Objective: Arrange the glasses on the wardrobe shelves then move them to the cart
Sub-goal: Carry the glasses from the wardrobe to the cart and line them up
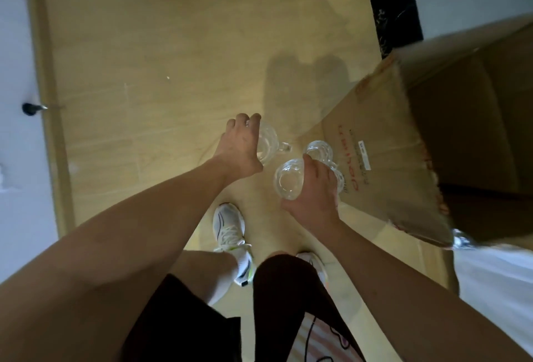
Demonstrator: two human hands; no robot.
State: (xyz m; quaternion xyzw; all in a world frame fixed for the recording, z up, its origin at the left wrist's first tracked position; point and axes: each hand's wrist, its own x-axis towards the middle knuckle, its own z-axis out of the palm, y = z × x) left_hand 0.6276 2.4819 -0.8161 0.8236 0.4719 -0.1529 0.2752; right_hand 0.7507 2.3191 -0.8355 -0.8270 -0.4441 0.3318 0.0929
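Note:
I look straight down at a pale wooden floor. My left hand (pixel 240 146) grips a clear glass mug (pixel 269 143) from above, its handle pointing right. My right hand (pixel 315 191) holds clear glasses bunched together: one glass (pixel 287 178) shows its open mouth at the left of the hand, and another glass (pixel 318 150) sticks out beyond the fingers. More glass shows at the right of the hand, partly hidden by it. Both hands hang above the floor, close beside each other. No wardrobe shelf or cart is in view.
An open cardboard box (pixel 409 145) stands at the right, its flap reaching toward my right hand. My feet in white trainers (pixel 229 224) are below the hands. A white wall with a doorstop (pixel 30 108) runs along the left. A dark strip (pixel 395 9) lies at the upper right.

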